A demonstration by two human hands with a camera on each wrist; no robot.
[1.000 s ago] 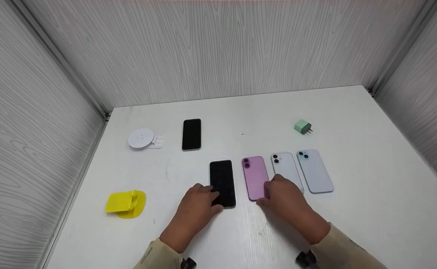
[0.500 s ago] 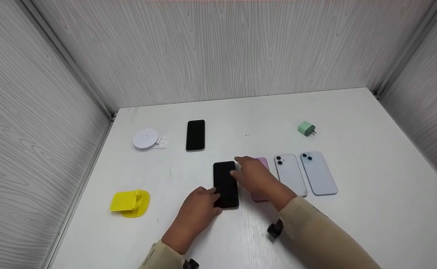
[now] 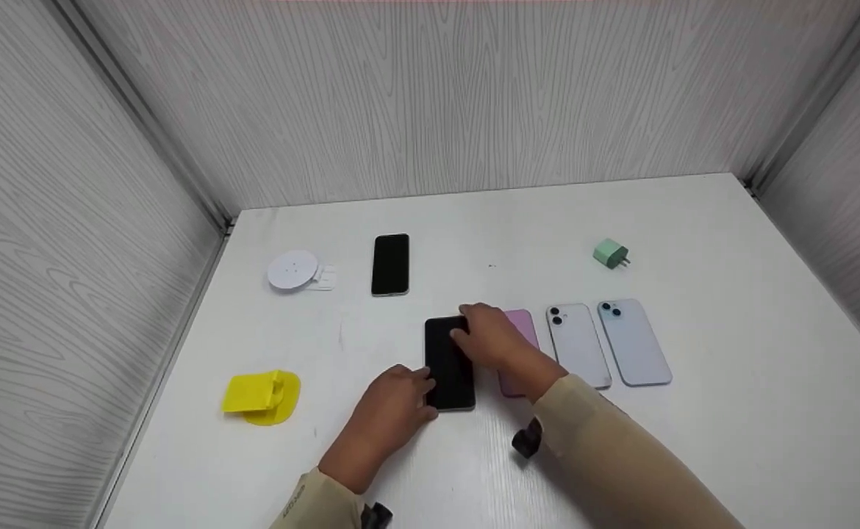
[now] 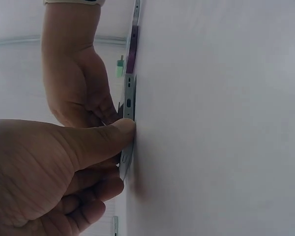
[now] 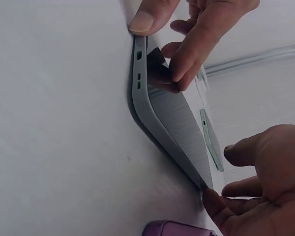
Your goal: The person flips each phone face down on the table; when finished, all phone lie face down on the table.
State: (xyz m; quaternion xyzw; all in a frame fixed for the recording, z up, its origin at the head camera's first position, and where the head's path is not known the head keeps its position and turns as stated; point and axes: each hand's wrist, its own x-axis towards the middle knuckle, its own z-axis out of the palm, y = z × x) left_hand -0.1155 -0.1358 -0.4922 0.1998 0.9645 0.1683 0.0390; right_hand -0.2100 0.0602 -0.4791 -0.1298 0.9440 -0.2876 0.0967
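Note:
A black-screened smartphone (image 3: 450,378) lies face up on the white table between the hands. My left hand (image 3: 393,408) holds its near left corner, the thumb against the bottom edge and the fingers at the left side. Over its far right corner reaches my right hand (image 3: 495,338); in the right wrist view that hand's fingertips (image 5: 212,199) touch the phone's edge while the thumb stands apart above the screen. The right hand and forearm partly cover a pink phone (image 3: 522,323). To its right lie a white phone (image 3: 581,349) and a pale blue phone (image 3: 636,345), backs up.
Farther back lies another black-screened phone (image 3: 390,264). A white round stand (image 3: 292,270) sits at the back left and a yellow stand (image 3: 250,393) at the near left. At the back right is a green plug adapter (image 3: 610,253). Panel walls (image 3: 474,95) enclose the table.
My right hand has moved left from the pink phone to the black phone's far right corner. The left hand stays at the near left corner. The whole view has shifted slightly.

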